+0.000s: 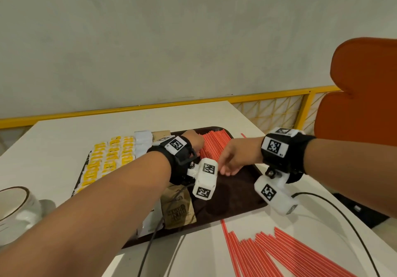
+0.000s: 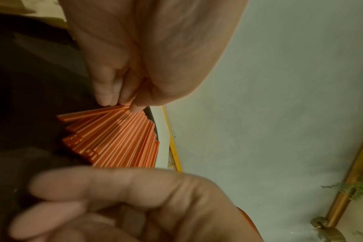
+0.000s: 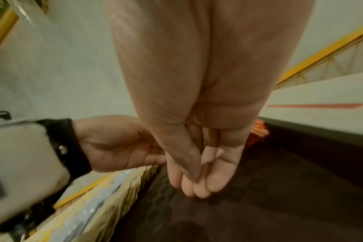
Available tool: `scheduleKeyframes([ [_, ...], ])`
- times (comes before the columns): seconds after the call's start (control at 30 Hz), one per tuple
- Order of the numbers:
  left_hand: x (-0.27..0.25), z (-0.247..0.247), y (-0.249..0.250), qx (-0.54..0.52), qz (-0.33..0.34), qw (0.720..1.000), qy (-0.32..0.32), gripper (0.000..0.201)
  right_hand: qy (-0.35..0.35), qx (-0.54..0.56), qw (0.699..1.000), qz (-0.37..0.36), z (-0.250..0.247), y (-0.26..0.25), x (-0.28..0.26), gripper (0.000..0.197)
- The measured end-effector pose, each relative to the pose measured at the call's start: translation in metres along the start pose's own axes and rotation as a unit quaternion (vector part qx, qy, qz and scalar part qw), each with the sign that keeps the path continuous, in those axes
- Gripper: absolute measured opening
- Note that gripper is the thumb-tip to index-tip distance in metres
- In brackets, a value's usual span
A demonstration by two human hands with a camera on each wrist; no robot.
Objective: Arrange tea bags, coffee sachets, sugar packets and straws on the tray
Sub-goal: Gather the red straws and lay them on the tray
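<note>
A dark brown tray [image 1: 236,201] lies on the white table. It holds yellow tea bags [image 1: 107,158], white sugar packets [image 1: 142,141], brown coffee sachets [image 1: 178,210] and a fan of red straws [image 1: 214,141] at its far right. My left hand [image 2: 122,104] pinches the near ends of those straws [image 2: 118,137] between thumb and curled fingers. My right hand [image 3: 197,183] hovers just right of it over the bare tray [image 3: 280,188], fingers straight and together, holding nothing. More red straws [image 1: 290,255] lie loose on the table in front of the tray.
A single straw [image 3: 315,105] lies on the table beyond the tray's right edge. A white cup [image 1: 17,208] stands at the near left. An orange chair back [image 1: 365,94] rises at the right, and a yellow rail [image 1: 150,107] runs behind the table.
</note>
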State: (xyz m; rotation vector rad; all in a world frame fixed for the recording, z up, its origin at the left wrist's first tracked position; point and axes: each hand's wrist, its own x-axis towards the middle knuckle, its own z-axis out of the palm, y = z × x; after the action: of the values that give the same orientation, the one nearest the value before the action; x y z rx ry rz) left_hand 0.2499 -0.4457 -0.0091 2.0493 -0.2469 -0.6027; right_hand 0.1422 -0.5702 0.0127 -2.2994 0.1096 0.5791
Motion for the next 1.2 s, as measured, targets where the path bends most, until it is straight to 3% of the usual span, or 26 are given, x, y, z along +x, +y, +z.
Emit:
scheduleKeyframes([
  [0.33, -0.005, 0.001, -0.003, -0.015, 0.007, 1.000, -0.018, 0.035, 0.066, -0.099, 0.992, -0.037, 0.013, 0.000, 0.034, 0.023],
  [0.5, -0.007, 0.000, 0.001, 0.066, 0.011, 0.998, -0.004, 0.033, 0.076, -0.097, 0.992, -0.040, 0.006, 0.000, 0.044, 0.026],
  [0.6, -0.022, -0.007, 0.010, 0.219, 0.068, 0.973, 0.010, 0.030, 0.072, -0.095, 0.992, -0.043, 0.005, 0.003, 0.046, 0.023],
  [0.8, -0.020, -0.007, 0.012, 0.216, 0.055, 0.975, 0.025, 0.031, 0.109, -0.164, 0.979, -0.057, 0.013, -0.004, 0.054, 0.024],
  [0.87, -0.022, -0.008, 0.012, 0.217, 0.058, 0.974, 0.017, 0.030, 0.102, -0.170, 0.979, -0.056, 0.011, -0.007, 0.053, 0.019],
  [0.93, -0.017, -0.010, 0.011, 0.195, 0.045, 0.980, 0.012, 0.030, 0.083, -0.099, 0.990, -0.053, 0.001, -0.010, 0.044, 0.011],
  [1.03, 0.000, -0.005, 0.003, 0.063, 0.031, 0.997, -0.013, 0.035, 0.053, 0.028, 0.998, -0.004, -0.025, -0.009, 0.023, 0.016],
  [1.2, 0.005, -0.005, 0.004, 0.057, 0.016, 0.998, -0.022, 0.035, -0.045, -0.004, 0.996, 0.077, -0.025, 0.012, 0.009, 0.025],
])
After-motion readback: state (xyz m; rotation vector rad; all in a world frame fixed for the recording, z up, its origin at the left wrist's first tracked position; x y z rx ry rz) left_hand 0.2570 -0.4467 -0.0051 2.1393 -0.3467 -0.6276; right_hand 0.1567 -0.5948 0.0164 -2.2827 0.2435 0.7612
